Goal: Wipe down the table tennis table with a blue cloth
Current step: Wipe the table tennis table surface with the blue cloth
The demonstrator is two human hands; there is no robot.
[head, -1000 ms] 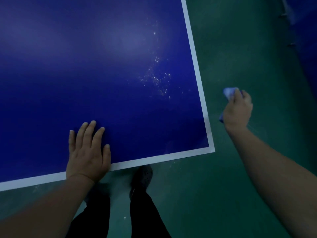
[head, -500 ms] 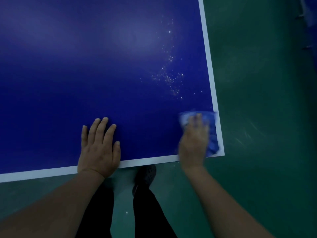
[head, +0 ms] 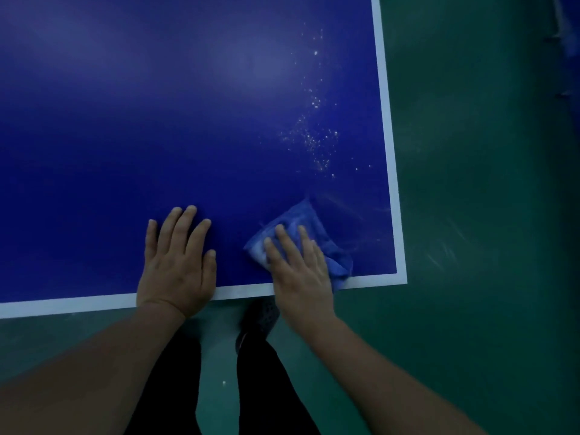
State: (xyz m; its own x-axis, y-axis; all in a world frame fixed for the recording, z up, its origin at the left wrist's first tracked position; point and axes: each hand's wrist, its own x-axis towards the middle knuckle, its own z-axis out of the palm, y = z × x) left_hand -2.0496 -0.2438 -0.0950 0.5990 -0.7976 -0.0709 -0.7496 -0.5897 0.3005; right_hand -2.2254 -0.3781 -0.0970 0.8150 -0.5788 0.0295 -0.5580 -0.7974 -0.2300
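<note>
The dark blue table tennis table (head: 157,120) with a white border fills the upper left; its near right corner is in view. My right hand (head: 298,271) presses flat with straight fingers on the crumpled blue cloth (head: 332,255), which lies on the table near that corner and overlaps the near white line. My left hand (head: 177,262) rests flat on the table beside it, fingers spread, holding nothing. White specks of dust (head: 314,139) are scattered on the surface beyond the cloth. Faint wipe streaks show to the right of the cloth.
Green floor (head: 470,215) surrounds the table on the right and below. My legs in dark trousers and a dark shoe (head: 260,318) stand just under the near edge. Part of something blue (head: 568,32) shows at the far right edge.
My right hand brought the cloth from off the table's right side onto the corner, then slid it left toward my left hand. The left hand stayed planted.
</note>
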